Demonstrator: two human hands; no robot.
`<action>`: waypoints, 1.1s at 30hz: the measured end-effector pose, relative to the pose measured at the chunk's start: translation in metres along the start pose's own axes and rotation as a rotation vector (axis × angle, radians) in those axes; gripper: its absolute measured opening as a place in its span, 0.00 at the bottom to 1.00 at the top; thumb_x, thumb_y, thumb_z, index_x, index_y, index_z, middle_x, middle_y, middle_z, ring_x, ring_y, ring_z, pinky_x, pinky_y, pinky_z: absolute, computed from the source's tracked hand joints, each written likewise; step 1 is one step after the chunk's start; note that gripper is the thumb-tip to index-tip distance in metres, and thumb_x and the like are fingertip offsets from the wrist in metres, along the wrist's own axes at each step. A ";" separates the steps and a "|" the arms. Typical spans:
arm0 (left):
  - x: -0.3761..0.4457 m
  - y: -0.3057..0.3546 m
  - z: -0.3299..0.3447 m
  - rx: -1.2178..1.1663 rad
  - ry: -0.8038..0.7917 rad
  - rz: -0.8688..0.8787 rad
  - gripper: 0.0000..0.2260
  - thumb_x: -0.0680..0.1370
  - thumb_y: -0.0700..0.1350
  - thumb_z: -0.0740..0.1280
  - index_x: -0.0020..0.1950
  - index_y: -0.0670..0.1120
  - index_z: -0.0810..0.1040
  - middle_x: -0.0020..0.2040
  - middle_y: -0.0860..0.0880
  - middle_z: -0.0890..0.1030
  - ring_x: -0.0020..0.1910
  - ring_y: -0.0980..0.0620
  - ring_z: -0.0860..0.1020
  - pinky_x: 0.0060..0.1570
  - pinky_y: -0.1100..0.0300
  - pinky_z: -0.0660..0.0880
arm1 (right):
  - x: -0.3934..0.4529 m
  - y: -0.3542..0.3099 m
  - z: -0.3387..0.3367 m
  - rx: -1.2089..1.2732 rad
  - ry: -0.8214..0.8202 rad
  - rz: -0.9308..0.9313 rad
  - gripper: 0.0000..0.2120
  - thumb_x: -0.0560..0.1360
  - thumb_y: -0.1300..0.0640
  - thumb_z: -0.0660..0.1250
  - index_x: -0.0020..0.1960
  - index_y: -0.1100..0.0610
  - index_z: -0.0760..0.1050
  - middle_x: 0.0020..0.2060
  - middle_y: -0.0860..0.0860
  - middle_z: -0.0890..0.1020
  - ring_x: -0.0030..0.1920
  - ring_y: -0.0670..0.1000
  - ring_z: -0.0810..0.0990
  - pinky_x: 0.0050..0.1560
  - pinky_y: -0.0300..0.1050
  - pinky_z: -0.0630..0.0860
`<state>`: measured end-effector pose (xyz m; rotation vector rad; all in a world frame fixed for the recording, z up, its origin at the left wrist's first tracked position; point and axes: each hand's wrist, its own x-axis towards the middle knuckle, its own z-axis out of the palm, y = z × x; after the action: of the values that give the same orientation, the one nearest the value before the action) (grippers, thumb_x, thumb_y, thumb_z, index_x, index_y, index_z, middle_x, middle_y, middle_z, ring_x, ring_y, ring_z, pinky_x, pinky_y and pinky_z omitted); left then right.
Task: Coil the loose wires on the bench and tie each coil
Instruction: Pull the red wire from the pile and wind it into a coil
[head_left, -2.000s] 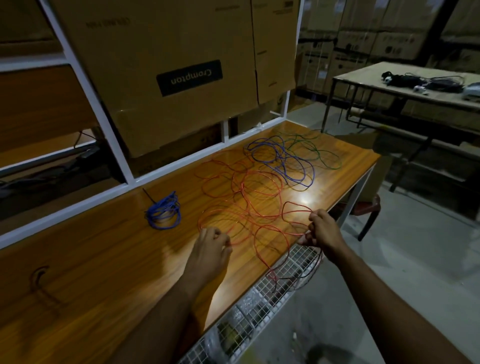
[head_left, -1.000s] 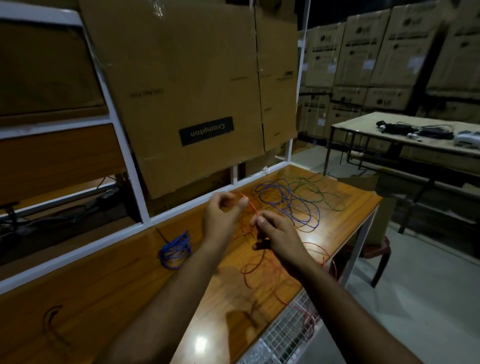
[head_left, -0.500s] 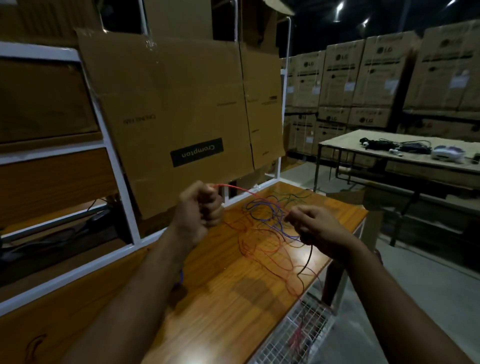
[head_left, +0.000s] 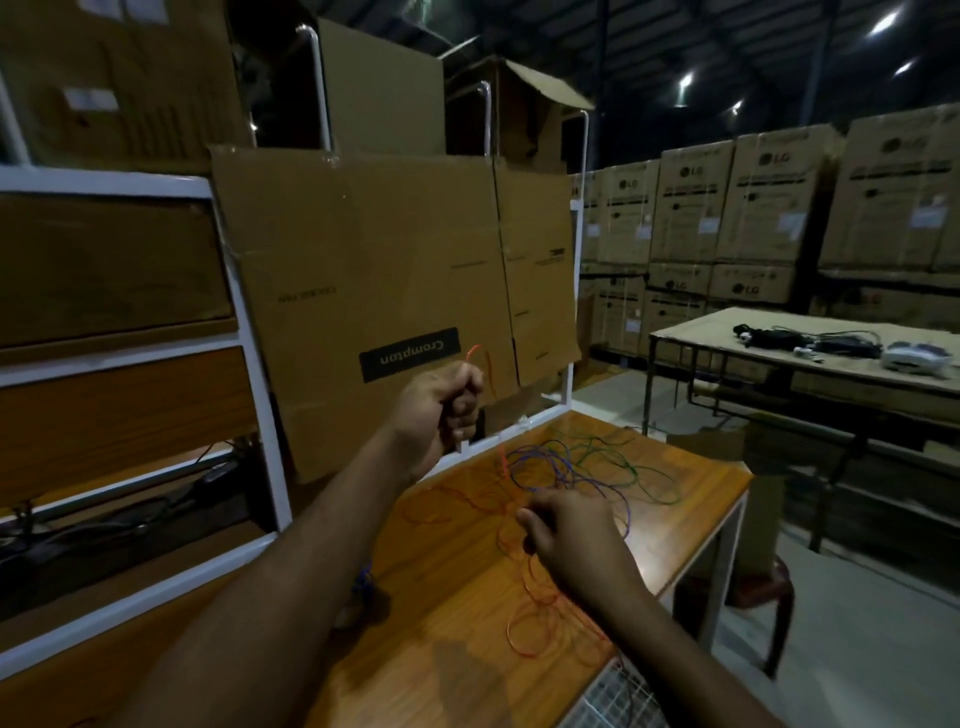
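The left hand (head_left: 439, 402) is fisted around the end of the red wire (head_left: 524, 597), raised above the wooden bench (head_left: 457, 654), while the right hand (head_left: 574, 535) pinches the same wire lower down, its loops trailing onto the benchtop beside the tangled blue wire (head_left: 545, 462) and green wire (head_left: 631, 467).

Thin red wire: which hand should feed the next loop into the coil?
Right hand, probably. It pinches the thin red wire low beside the loose tangle on the orange wooden bench; the left hand is fisted, holding the end up.
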<state>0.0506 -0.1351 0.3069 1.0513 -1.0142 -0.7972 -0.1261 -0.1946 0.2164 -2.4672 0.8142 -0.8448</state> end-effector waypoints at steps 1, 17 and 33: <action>0.000 0.000 0.001 0.035 -0.010 -0.004 0.14 0.85 0.43 0.53 0.43 0.43 0.72 0.30 0.49 0.64 0.28 0.54 0.61 0.28 0.62 0.59 | 0.001 -0.014 -0.010 -0.080 -0.042 -0.069 0.09 0.81 0.54 0.63 0.48 0.52 0.81 0.39 0.47 0.83 0.38 0.44 0.80 0.45 0.45 0.80; -0.017 0.025 -0.004 -0.156 -0.531 -0.297 0.17 0.84 0.49 0.54 0.38 0.45 0.73 0.28 0.52 0.58 0.24 0.56 0.55 0.22 0.63 0.52 | 0.075 -0.031 -0.076 0.127 0.062 -0.390 0.12 0.80 0.44 0.59 0.56 0.49 0.76 0.49 0.41 0.79 0.47 0.40 0.79 0.45 0.39 0.78; -0.019 0.030 -0.003 -0.006 -0.254 -0.195 0.17 0.84 0.48 0.54 0.35 0.49 0.66 0.27 0.53 0.59 0.25 0.55 0.53 0.24 0.62 0.50 | 0.067 -0.024 -0.075 0.941 -0.418 0.076 0.20 0.79 0.40 0.62 0.45 0.56 0.81 0.37 0.56 0.78 0.29 0.46 0.67 0.30 0.39 0.61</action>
<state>0.0486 -0.1081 0.3301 1.0730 -1.1334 -1.1134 -0.1230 -0.2334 0.3121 -1.6569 0.2480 -0.4791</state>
